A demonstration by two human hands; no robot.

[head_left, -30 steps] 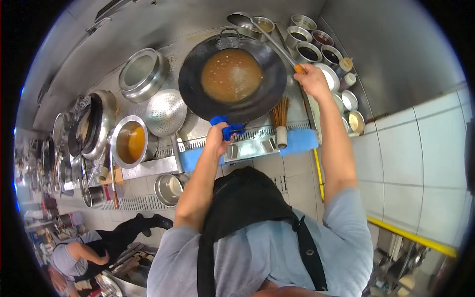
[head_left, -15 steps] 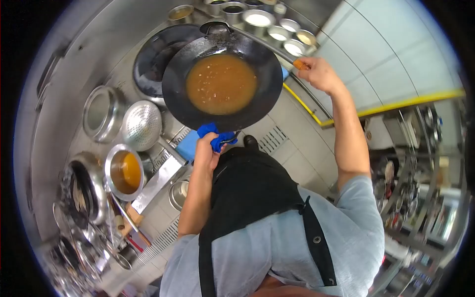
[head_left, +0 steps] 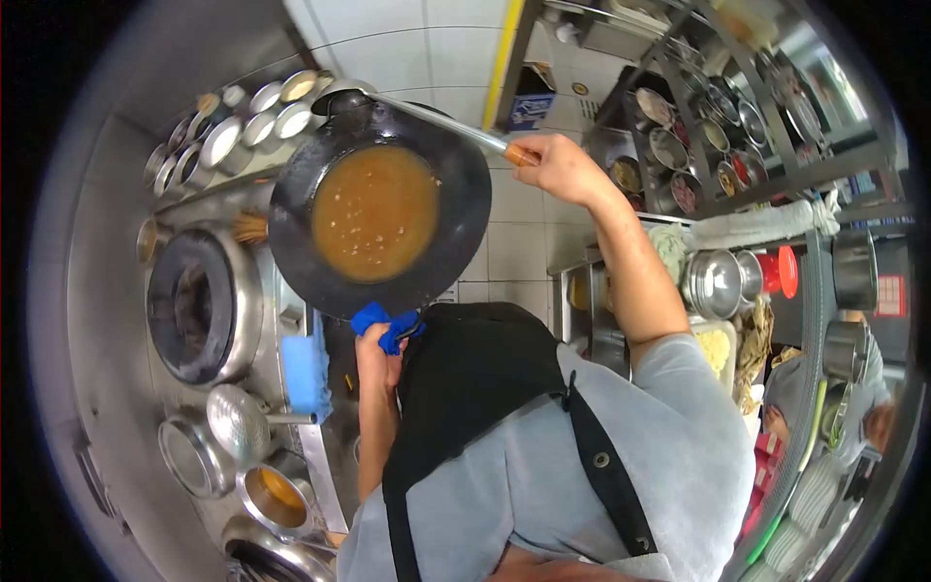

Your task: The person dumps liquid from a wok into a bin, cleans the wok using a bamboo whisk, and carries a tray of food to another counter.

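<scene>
One wok; one ladle; one blue cloth; one strainer; one burner; one brush.

The person is wearing a grey short-sleeved shirt under a black bib apron, its black strap showing a small round rivet.

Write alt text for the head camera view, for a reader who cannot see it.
A person's left hand grips a round black wok of brown sauce through a blue cloth, lifted clear of the empty round burner ring, while the right hand holds a long metal ladle with an orange grip across its rim.
</scene>
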